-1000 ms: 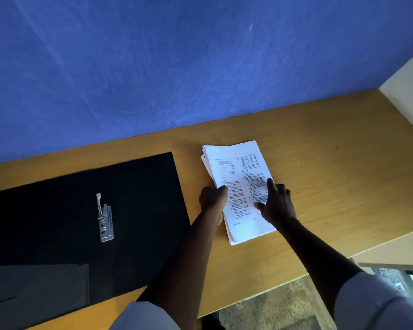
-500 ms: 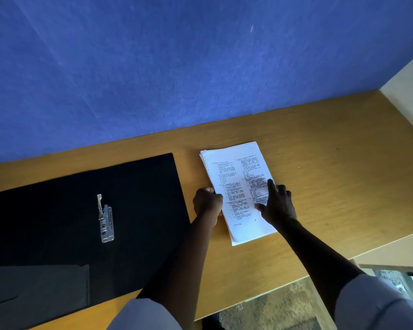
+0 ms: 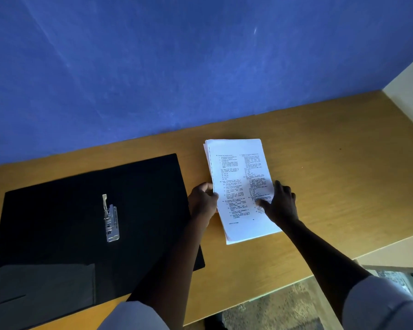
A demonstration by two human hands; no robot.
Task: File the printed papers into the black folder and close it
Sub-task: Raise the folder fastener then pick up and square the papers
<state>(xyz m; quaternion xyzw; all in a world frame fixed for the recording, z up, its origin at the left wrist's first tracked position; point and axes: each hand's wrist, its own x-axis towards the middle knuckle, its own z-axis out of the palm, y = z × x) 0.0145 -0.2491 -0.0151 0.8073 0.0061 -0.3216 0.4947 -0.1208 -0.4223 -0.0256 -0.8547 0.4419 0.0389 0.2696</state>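
Note:
A stack of printed papers (image 3: 236,177) lies on the wooden desk (image 3: 332,163), right of the black folder (image 3: 57,222). The folder lies open and flat, with its metal clip mechanism (image 3: 110,220) showing in the middle. My left hand (image 3: 203,202) grips the stack's left edge, fingers curled under the sheets. My right hand (image 3: 280,202) rests on top of the stack near its right edge, with fingers spread and pressing the top sheet.
A blue wall (image 3: 177,67) stands right behind the desk. A cream wall (image 3: 410,86) closes the right side. The desk's front edge runs below my arms, with patterned floor (image 3: 284,310) beyond it. A grey pocket (image 3: 41,287) shows on the folder's lower left.
My left hand slid from on top of the stack's left edge to beside it and now curls under the sheets. The stack has been squared up. My right hand stayed in place.

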